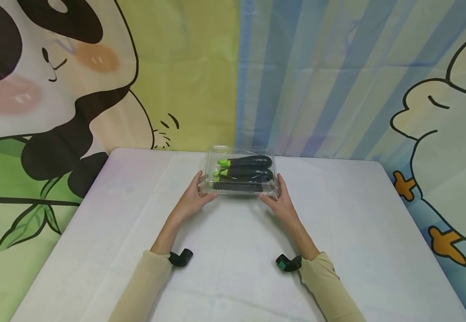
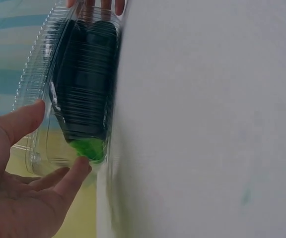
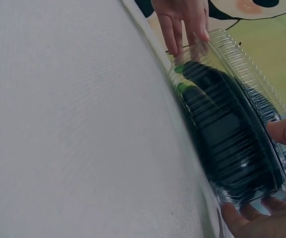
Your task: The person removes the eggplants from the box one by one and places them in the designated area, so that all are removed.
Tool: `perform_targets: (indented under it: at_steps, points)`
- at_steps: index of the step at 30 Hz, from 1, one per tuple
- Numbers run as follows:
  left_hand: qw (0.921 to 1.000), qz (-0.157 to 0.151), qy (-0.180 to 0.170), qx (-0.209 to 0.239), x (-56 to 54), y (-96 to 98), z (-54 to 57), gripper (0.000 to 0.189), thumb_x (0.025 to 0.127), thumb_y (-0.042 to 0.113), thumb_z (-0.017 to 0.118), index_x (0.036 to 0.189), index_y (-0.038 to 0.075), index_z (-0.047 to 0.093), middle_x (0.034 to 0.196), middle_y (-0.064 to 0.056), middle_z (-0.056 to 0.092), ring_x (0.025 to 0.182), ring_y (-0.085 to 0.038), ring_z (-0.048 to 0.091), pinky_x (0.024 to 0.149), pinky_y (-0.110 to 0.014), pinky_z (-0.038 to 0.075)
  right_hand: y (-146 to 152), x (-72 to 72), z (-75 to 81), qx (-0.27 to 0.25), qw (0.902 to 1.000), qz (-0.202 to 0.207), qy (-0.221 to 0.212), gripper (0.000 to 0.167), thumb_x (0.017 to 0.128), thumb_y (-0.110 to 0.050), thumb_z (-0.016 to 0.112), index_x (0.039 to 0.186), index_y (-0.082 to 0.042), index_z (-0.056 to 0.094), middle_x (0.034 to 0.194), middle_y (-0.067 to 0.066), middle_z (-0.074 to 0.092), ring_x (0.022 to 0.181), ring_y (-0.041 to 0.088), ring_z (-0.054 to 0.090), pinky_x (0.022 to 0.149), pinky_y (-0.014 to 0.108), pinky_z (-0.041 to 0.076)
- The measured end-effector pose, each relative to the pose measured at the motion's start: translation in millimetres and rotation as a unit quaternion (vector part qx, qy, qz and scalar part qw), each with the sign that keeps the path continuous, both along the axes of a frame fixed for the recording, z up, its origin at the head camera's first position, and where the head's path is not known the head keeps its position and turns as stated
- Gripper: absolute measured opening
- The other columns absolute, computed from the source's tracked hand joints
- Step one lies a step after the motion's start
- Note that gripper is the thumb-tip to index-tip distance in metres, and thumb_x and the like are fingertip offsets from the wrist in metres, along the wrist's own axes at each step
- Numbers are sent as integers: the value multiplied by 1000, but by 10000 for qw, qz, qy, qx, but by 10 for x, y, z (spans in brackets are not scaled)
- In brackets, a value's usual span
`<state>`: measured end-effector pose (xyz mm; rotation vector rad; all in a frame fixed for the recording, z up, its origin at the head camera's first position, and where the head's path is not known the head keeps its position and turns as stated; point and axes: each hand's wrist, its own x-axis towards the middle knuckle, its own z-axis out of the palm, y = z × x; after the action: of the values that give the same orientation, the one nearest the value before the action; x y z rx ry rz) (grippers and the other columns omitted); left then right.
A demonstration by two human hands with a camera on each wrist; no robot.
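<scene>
A clear plastic clamshell box [image 1: 239,192] with ridged edges is held at the far edge of the table. Dark purple eggplants [image 1: 249,173] with green stem ends lie side by side in it, seen through the plastic. My left hand [image 1: 192,199] grips the box's left end, thumb on the near side; in the left wrist view its fingers [image 2: 73,181] reach under the stem end. The right hand [image 1: 283,203] grips the opposite end, its thumb [image 3: 284,133] against the rim in the right wrist view. Whether the box touches the tabletop, I cannot tell.
A white cloth covers the table [image 1: 233,268]. Behind it hangs a printed backdrop [image 1: 196,76] with a cartoon panda on the left and a pale bird-like figure on the right. Each wrist wears a small black device [image 1: 181,258].
</scene>
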<state>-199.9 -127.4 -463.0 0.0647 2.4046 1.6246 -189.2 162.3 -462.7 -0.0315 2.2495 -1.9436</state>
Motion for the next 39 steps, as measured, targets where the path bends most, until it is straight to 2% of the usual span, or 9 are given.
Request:
perform_targets:
  at_steps: [3, 6, 14, 18, 24, 28, 32, 36, 39]
  points:
    - [10000, -17, -48, -34, 15, 1, 7, 98, 90, 30, 69, 157, 18, 0, 164, -10, 15, 138, -40, 40, 109, -49, 43, -27, 46, 103, 18, 10000, 44, -54, 97, 92, -13, 66, 156, -12, -6, 165, 11, -3, 153, 31, 3, 122, 48, 24]
    - [10000, -7, -78, -43, 25, 0, 16, 98, 90, 30, 69, 157, 18, 0, 164, -10, 15, 139, -40, 40, 109, -49, 42, -31, 57, 129, 46, 9999, 90, -48, 97, 92, -10, 65, 156, -10, -7, 165, 13, -4, 152, 34, 4, 121, 48, 25]
    - [9999, 76, -112, -3, 14, 5, 12, 97, 89, 31, 69, 158, 19, 2, 163, -9, 17, 139, -39, 40, 110, -50, 42, 30, -47, -159, 261, 9993, -32, 247, 96, 92, -21, 67, 157, -18, -3, 165, 10, 3, 152, 31, 12, 120, 45, 29]
    - [9998, 151, -81, 44, 0, 17, 8, 97, 88, 29, 70, 158, 17, 4, 163, -9, 20, 139, -38, 41, 110, -48, 42, 39, -47, -205, 384, 9983, -84, 435, 94, 92, -24, 67, 157, -19, -1, 165, 10, 7, 151, 32, 15, 119, 45, 30]
    - [9993, 341, -136, 1, 3, 23, 4, 96, 87, 30, 72, 157, 17, 8, 162, -9, 22, 140, -37, 39, 111, -48, 41, 18, -26, -188, 311, 9983, -131, 473, 92, 93, -22, 66, 157, -17, 1, 165, 10, 6, 150, 32, 19, 120, 43, 30]
    - [9990, 452, -25, -66, 15, 12, -6, 90, 88, 32, 70, 157, 16, 13, 160, -12, 27, 141, -37, 39, 111, -48, 41, 1, -27, -187, 313, 9982, -148, 491, 89, 95, -21, 63, 157, -16, 0, 164, 12, 6, 150, 33, 20, 121, 44, 27]
    - [9987, 453, 196, 103, 23, -2, -12, 81, 92, 30, 65, 156, 12, 18, 157, -15, 33, 139, -36, 42, 109, -45, 43, -6, -37, -185, 384, 9976, -227, 533, 85, 96, -20, 61, 157, -13, 1, 164, 13, 8, 149, 32, 23, 120, 46, 28]
    - [9981, 426, 310, 310, 27, -8, -10, 72, 96, 25, 60, 155, 12, 21, 154, -15, 38, 136, -32, 47, 107, -40, 46, -1, -40, -168, 453, 9976, -280, 446, 82, 97, -20, 59, 157, -12, 3, 163, 12, 12, 141, 35, 37, 116, 47, 35]
    - [9980, 396, 352, 331, 32, -16, -16, 69, 97, 22, 57, 155, 10, 22, 153, -14, 40, 133, -31, 51, 105, -39, 47, -7, 1, -74, 473, 9981, -218, 317, 78, 99, -18, 55, 157, -10, 2, 163, 15, 12, 143, 37, 34, 117, 49, 32]
